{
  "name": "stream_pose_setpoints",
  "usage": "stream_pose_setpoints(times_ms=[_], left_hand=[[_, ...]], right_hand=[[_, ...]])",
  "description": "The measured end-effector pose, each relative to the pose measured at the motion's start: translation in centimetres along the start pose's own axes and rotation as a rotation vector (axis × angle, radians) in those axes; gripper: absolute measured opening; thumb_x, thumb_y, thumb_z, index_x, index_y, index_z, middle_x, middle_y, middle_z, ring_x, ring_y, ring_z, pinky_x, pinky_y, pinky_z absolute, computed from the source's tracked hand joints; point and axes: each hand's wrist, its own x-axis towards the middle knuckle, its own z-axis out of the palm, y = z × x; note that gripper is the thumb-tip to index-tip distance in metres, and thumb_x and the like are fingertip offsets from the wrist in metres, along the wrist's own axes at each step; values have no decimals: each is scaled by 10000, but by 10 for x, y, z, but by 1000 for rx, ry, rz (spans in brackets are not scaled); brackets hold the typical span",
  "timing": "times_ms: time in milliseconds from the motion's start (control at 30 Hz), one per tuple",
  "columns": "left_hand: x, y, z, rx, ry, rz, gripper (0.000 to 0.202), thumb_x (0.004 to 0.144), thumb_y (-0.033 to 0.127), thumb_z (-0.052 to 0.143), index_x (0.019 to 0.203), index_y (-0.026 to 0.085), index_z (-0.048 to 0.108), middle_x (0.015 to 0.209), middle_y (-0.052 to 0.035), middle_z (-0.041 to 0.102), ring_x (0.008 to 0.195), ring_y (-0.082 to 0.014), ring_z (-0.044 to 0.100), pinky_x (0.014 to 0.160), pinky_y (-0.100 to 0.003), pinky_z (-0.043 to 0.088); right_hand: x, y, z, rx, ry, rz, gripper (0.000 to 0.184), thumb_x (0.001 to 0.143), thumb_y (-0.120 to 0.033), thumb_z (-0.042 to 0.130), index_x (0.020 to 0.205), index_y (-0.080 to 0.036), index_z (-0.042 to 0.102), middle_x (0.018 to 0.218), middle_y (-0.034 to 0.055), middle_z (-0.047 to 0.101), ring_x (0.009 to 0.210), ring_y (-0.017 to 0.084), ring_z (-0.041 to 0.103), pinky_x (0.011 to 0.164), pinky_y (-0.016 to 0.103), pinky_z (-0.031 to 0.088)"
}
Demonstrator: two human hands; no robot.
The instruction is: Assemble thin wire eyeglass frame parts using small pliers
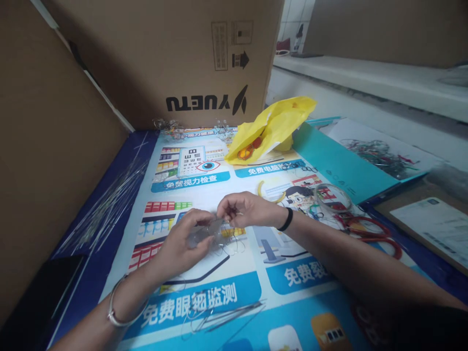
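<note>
My left hand (183, 243) is closed, thumb and fingers around a clear, bendy thing (206, 234) that looks like thin plastic with fine wire. Just right of it, my right hand (252, 208) pinches at the upper end of the same bundle. What lies between its fingertips is too small to make out. Thin wire loops (236, 241) hang below both hands over the printed poster. Closer to me, a loose bunch of thin wires (226, 314) lies on the poster.
Red-handled scissors (369, 229) and a coil (332, 197) lie right. Behind stand a yellow bag (278, 126) and a cardboard box (146, 58). A teal box (329, 161) holds a tangled wire pile (380, 156). Long straight wires (104, 209) and a dark flat object (47, 287) are left.
</note>
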Motion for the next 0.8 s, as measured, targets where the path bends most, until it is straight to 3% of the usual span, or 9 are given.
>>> stream_pose_setpoints(times_ms=[800], left_hand=[[-1, -4, 1, -57, -7, 80, 249, 801, 196, 601, 1036, 245, 535, 959, -29, 621, 898, -166, 582, 800, -313, 467]], right_hand=[[0, 1, -2, -91, -14, -28, 256, 648, 2, 548, 859, -115, 635, 693, -50, 543, 618, 48, 467, 586, 172, 378]])
